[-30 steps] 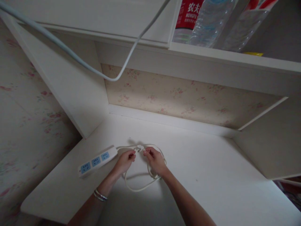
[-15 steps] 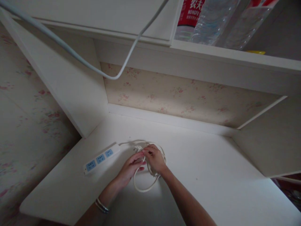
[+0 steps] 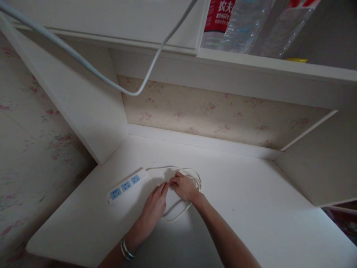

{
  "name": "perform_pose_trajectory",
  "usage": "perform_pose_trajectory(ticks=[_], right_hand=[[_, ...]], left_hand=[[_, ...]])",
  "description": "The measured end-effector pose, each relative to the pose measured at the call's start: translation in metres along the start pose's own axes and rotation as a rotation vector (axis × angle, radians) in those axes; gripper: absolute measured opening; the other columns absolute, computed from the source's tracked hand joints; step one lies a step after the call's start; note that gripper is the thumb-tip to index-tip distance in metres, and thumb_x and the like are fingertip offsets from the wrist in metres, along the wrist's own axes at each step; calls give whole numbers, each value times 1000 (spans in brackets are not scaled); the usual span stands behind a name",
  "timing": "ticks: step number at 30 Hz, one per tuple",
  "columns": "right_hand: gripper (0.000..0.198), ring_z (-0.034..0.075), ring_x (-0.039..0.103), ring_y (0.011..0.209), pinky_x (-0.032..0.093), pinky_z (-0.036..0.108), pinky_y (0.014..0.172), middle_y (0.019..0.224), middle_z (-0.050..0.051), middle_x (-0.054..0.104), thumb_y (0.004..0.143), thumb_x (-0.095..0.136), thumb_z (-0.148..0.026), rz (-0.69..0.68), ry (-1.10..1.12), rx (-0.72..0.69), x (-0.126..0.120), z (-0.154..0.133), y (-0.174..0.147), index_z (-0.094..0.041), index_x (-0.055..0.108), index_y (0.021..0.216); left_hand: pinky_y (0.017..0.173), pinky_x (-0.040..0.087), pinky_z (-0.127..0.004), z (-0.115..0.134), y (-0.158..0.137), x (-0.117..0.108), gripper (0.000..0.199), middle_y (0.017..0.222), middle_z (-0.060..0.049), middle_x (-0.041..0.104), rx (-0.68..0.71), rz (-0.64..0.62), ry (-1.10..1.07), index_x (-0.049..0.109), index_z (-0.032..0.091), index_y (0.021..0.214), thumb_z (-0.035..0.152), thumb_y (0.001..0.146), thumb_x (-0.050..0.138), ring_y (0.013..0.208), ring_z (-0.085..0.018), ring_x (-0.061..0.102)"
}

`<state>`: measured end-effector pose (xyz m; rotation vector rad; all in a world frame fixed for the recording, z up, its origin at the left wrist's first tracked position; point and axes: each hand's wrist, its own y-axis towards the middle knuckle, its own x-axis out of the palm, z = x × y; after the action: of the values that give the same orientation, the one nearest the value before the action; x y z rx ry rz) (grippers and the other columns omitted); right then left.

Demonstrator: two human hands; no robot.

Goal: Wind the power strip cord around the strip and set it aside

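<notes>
Left hand (image 3: 155, 204) now flat — right hand (image 3: 184, 187) grips cord (image 3: 178, 212).

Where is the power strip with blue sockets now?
In the head view the power strip lies on the white desk, left of the left hand, with its coiled cord under both hands.

Power strip: your long white plastic power strip with three blue sockets (image 3: 127, 184) lies flat on the white desk, slanting up to the right, just left of your hands.
Cord: its thin white cord (image 3: 178, 208) leaves the strip's right end and curls into loose loops on the desk. Your fingers rest on the loops, and one loop pokes out below.
</notes>
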<state>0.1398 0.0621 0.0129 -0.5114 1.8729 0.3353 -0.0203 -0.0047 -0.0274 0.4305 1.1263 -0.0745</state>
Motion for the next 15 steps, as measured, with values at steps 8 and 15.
perform_pose_trajectory(ticks=[8,15], right_hand=[[24,11,55,77,41,23,72,90,2,58,91,47,-22,106,99,-109,11,11,-1,-20,67,77],[20,12,55,76,39,24,70,89,1,57,91,48,-20,146,39,-135,14,14,-4,-19,65,80]], left_hand=[[83,48,-35,5,19,-26,33,93,-10,66,-35,-122,26,63,15,100,0,82,40,93,-23,59],[90,47,-33,-5,12,-23,30,111,-9,62,46,-167,-178,59,20,116,20,89,46,100,-21,60]])
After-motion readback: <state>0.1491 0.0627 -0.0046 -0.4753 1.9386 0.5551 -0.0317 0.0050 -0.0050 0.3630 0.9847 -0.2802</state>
